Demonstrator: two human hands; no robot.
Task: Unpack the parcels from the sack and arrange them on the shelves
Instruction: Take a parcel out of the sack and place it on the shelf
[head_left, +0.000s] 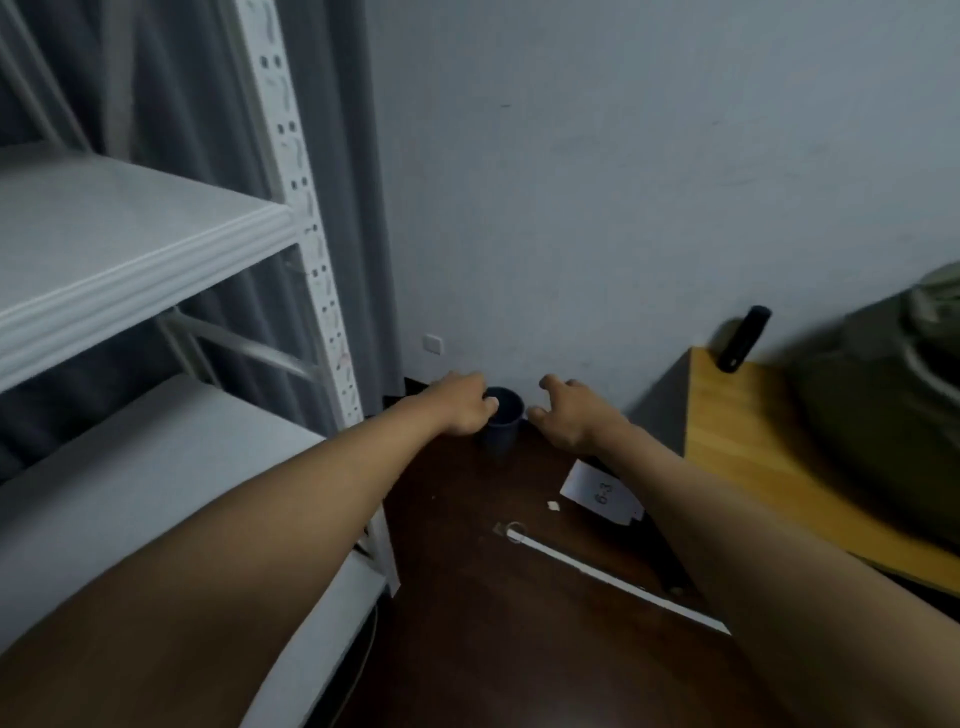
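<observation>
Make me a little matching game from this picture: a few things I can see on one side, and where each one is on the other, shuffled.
Things:
1. dark cup
2. green sack
3. paper slip marked 6-3
4. white shelf

Places:
A. on the wooden table at right
B. far left, beside the curtain
C. on the dark floor under the right forearm
D. between the two hands, by the wall

Pairs: 1-D, 2-A, 3-C, 4-B

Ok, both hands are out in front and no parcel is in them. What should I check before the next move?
1. Left hand free: cannot tell; its fingers curl at the dark cup.
2. Right hand free: ok, open, holds nothing.
3. Sack in view: ok, on the wooden table at right.
4. Shelf space: ok, upper shelf and lower shelf bare where visible.
5. Parcels in view: not ok, none seen.
</observation>
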